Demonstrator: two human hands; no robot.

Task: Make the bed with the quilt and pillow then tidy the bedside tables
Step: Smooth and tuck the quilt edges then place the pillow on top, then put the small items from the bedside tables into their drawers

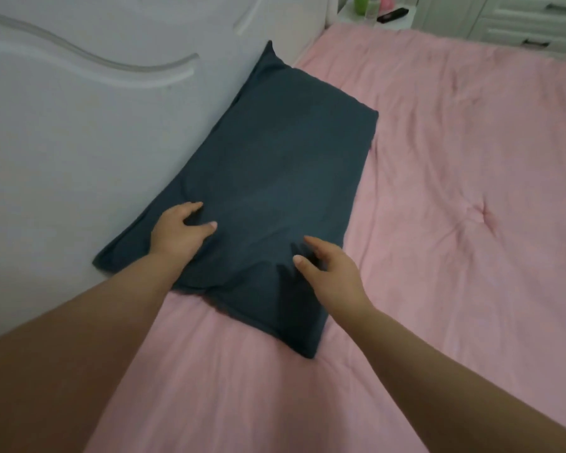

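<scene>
Head view: my left hand [177, 235] and right hand [327, 268] lie flat and loose on the pillow [268, 191], holding nothing, so I should pat it smooth against the headboard [79, 125].

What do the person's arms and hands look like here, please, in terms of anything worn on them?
Both forearms are bare, with no sleeves in view. The left hand and right hand wear no gloves, and no rings, watch or bracelets are visible.

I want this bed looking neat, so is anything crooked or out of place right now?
The dark pillow lies slightly askew, its near end angled off the headboard; both hands rest on it. The pink quilt is creased.
</scene>
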